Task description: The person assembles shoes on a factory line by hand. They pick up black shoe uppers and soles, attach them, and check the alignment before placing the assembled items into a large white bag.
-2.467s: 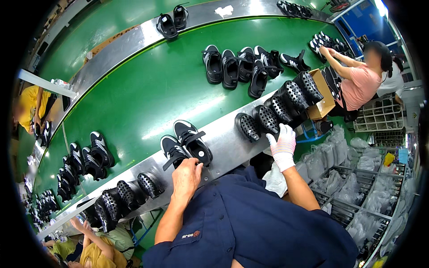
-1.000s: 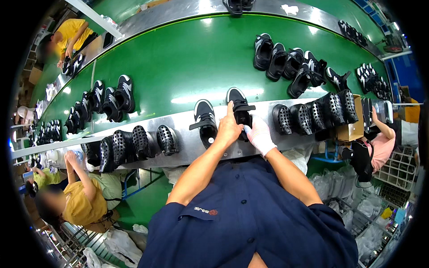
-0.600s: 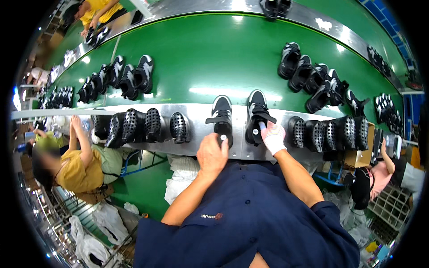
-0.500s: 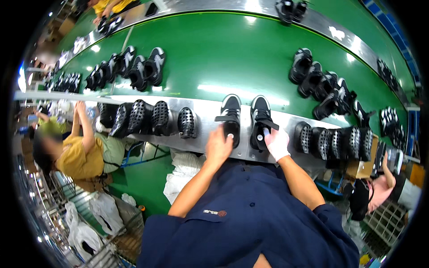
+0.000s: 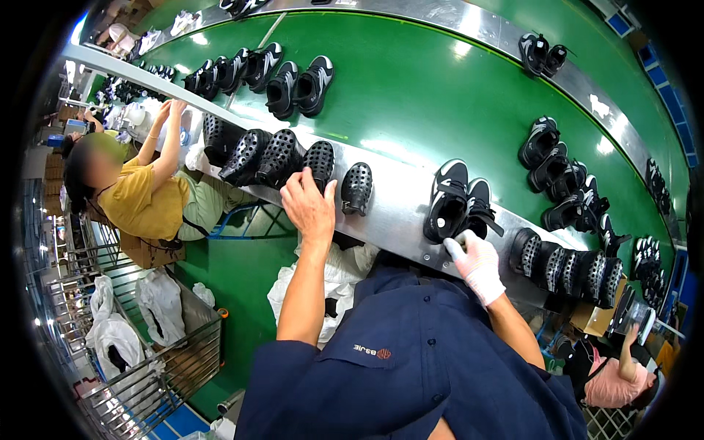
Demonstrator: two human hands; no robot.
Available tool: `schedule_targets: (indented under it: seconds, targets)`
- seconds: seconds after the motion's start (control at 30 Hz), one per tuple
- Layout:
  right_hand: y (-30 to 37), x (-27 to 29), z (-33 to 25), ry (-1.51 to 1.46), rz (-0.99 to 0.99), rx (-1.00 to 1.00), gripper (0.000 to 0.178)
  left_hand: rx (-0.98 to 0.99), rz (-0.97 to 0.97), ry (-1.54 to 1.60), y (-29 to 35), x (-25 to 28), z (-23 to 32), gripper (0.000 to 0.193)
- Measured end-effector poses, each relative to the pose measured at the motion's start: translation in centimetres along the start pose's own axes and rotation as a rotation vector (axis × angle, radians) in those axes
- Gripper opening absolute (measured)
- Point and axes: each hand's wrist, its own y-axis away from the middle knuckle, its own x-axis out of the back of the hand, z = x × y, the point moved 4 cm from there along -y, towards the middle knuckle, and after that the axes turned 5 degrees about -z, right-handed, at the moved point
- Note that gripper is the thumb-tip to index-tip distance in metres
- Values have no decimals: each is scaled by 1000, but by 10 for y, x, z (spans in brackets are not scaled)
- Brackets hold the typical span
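Observation:
My bare left hand [image 5: 309, 209] reaches to a row of black perforated shoe forms on the left, its fingers spread and touching the near end of one form [image 5: 320, 163]. Another single perforated form [image 5: 357, 188] stands just right of that hand. A pair of black sneakers with grey-white toes rests on the metal ledge, heels toward me: the left sneaker [image 5: 448, 192] and the right sneaker [image 5: 478, 199], whose strap hangs loose to the side. My right hand [image 5: 475, 262], in a white glove, is closed at the right sneaker's heel, which its fingers partly hide.
Beyond the metal ledge [image 5: 396, 216] runs a green conveyor belt [image 5: 411, 88] bearing several black sneakers on both sides. More perforated forms [image 5: 568, 270] stand at right. A person in yellow [image 5: 139, 191] sits at left, another in pink [image 5: 616, 381] at right. A wire cart [image 5: 176, 374] holds white bags.
My left hand has left the left sneaker and moved left to the perforated forms. The two sneakers now stand closer together. My right hand has drawn back to the heel, and the view has turned.

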Motion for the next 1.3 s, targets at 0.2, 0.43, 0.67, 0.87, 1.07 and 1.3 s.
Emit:
schedule_targets:
  seconds: [0.2, 0.43, 0.67, 0.87, 1.07, 1.3]
  targets:
    - [4, -4, -57, -585, 78, 147, 56, -304, 91, 282, -1, 72, 57, 45]
    - [24, -12, -42, -1348, -255, -61, 41, -148, -733, 1277, 53, 45, 128, 55]
    - [55, -1, -40, -159, 176, 104, 59, 125, -961, 1422, 70, -48, 170, 13]
    - [51, -10, -2, 33, 122, -116, 51, -228, -616, 836, 67, -53, 191, 36]
    - [0, 6, -2, 225, 51, -233, 35, -848, -531, 678, 44, -103, 208, 17]
    - [-53, -49, -11, 183, 180, -129, 22, -700, -757, 863, 33, -106, 195, 22]
